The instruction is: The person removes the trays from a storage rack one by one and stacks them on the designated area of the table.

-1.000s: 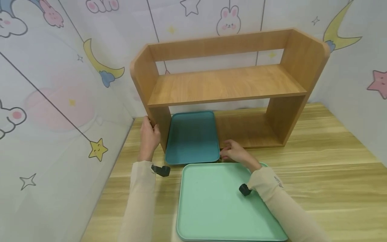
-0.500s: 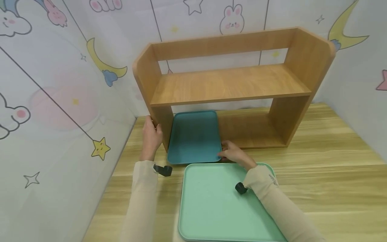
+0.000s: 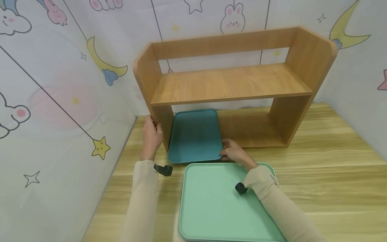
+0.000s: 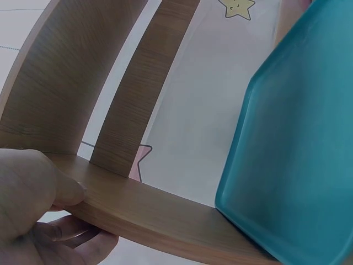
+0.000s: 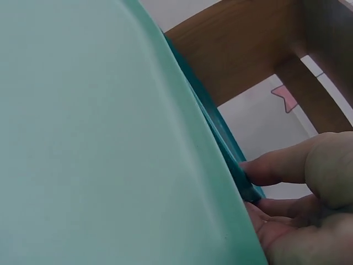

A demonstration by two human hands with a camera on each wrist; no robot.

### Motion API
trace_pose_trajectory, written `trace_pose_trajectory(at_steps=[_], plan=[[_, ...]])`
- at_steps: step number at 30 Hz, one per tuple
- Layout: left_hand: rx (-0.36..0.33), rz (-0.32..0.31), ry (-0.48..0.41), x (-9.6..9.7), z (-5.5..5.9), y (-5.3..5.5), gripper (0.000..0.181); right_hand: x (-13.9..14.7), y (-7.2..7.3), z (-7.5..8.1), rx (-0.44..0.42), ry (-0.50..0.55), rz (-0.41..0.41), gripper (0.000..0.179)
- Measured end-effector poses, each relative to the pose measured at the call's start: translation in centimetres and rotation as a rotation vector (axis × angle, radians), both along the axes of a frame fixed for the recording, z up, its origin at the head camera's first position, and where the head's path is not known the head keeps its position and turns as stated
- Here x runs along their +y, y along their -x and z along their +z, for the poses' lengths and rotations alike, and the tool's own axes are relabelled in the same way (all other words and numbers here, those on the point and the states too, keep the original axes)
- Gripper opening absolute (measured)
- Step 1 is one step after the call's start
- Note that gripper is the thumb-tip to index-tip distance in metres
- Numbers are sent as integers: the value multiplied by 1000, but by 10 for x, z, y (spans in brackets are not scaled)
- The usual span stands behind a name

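A teal tray (image 3: 195, 136) lies in the lower left bay of a wooden shelf (image 3: 229, 84), its front end sticking out past the shelf's front edge. My right hand (image 3: 235, 153) pinches the front right corner of this tray. In the right wrist view the thumb (image 5: 270, 168) is on top and the fingers are underneath. With my left hand (image 3: 151, 137) I grip the front edge of the shelf's left side panel (image 4: 143, 212), thumb on the inner face and fingers curled behind. A mint green tray (image 3: 229, 205) lies right in front of the teal one, beneath my right forearm.
The shelf stands on a wood-patterned table (image 3: 338, 161). Behind and to the left is a white wall covering (image 3: 66, 77) with cartoon prints. A small black camera (image 3: 241, 188) sits at the right wrist, another camera (image 3: 164, 170) at the left.
My right hand has moved from beside the teal tray's front right corner to pinching it, and that end of the tray has risen slightly. The left hand keeps its grip on the panel.
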State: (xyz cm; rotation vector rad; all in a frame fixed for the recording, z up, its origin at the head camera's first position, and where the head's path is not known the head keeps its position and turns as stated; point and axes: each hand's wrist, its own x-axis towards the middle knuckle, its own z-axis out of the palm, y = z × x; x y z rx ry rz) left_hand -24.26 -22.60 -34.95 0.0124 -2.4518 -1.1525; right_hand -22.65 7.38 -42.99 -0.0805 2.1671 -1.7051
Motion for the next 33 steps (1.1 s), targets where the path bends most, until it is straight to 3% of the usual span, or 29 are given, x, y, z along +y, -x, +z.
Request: trace_pose_trajectory(at_steps=[6, 20, 33], plan=[[-2, -2, 0, 0, 0, 0, 32, -1, -1, 3, 6, 93, -54, 61], [-1, -15, -16, 0, -1, 0, 33, -6, -4, 13, 1, 154, -153, 56], [-9, -16, -22, 0, -1, 0, 34, -2, -10, 20, 5, 202, -171, 55]])
